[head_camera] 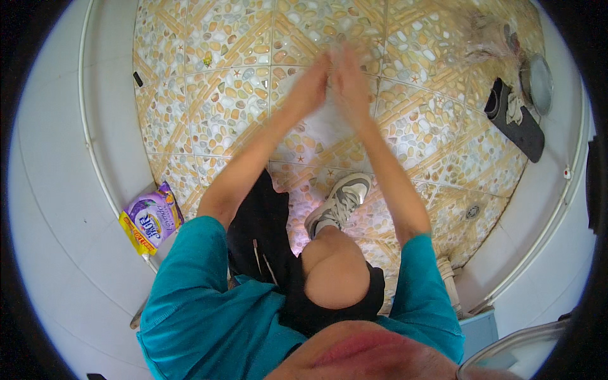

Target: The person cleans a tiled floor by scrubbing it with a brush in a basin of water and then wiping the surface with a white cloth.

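Note:
My left hand [311, 88] and my right hand [350, 78] are stretched out before me, close together over the tiled floor [228, 104]. Their palms face each other across a narrow gap at the wrists. Motion blur smears the fingers of both hands, so whether they touch is unclear. No held object shows in either hand. Below them, a grey-and-white sneaker [339, 202] is on one of my feet, under a bent bare knee [335, 275].
A purple and yellow plastic packet [152, 218] lies by the left wall's white pipe [88, 118]. On the right are a dark slipper [520, 137], a crumpled pale cloth [514, 108], a round metal vessel [540, 83] and a floor drain [472, 211]. A small black object [137, 79] lies at left.

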The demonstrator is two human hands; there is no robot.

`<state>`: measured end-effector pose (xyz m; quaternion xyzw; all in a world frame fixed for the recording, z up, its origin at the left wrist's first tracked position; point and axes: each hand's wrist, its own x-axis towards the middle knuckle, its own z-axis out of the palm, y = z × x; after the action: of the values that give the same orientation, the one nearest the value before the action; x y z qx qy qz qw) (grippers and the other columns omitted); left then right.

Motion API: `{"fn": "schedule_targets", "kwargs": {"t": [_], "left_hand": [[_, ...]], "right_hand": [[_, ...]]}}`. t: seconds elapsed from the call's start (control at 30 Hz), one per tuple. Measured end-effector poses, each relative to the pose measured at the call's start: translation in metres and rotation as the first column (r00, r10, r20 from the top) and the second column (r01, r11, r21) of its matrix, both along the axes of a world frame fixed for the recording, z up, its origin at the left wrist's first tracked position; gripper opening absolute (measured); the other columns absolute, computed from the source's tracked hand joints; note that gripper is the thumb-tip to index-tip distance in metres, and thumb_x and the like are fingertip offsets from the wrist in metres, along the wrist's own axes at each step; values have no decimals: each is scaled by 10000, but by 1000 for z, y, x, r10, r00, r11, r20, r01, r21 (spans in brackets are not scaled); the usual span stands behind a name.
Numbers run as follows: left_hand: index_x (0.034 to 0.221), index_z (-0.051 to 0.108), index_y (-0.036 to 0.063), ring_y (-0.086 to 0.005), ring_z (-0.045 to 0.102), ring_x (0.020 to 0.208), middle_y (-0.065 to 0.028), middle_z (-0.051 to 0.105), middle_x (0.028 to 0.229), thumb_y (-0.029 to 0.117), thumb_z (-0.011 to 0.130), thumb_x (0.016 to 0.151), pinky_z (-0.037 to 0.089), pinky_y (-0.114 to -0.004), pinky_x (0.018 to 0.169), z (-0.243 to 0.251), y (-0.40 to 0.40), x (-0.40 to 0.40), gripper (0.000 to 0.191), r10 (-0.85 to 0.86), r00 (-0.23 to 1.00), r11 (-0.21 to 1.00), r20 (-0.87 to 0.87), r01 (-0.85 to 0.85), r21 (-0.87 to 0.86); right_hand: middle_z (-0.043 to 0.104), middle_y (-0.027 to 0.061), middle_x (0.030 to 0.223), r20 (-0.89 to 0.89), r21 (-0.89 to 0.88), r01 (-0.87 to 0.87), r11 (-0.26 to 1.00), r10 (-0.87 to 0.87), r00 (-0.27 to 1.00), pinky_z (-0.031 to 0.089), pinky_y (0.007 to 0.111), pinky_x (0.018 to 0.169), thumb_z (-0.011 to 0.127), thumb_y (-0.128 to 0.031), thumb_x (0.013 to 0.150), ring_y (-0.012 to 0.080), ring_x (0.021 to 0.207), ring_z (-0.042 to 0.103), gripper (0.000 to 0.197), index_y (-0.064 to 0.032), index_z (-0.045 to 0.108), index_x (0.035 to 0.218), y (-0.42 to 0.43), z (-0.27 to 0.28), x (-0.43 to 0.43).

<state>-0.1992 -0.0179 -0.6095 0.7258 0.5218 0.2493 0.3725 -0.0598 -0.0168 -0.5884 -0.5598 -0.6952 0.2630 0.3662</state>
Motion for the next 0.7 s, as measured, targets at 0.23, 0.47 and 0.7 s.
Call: {"fn": "schedule_targets", "kwargs": {"t": [0.23,0.47,0.7], "left_hand": [[1406,350,-25,-438,189,1387,-223,303,1468,265,532,827,177,-532,1138,-33,-132,-47,673,-49,802,976,-596,166,143],[1447,296,13,-492,68,1400,-232,158,1532,355,531,869,137,-565,1129,-34,-130,-244,712,151,615,987,-774,-141,81],[1437,360,94,-556,58,1367,-202,123,1549,384,514,888,130,-653,1077,-51,-103,-268,640,242,697,969,-675,-135,208]], "right_hand": [[305,147,1502,228,-118,-266,957,287,930,304,450,1097,474,-84,873,385,1358,308,495,-115,451,1366,-125,-52,-59],[349,82,1484,74,42,-627,778,623,779,330,390,1087,505,-100,850,281,1352,347,515,-125,452,1361,-69,-69,-240],[365,116,1462,130,62,-536,842,525,841,348,388,1083,502,-132,861,297,1348,350,484,-82,448,1339,-57,-78,-254]]}}
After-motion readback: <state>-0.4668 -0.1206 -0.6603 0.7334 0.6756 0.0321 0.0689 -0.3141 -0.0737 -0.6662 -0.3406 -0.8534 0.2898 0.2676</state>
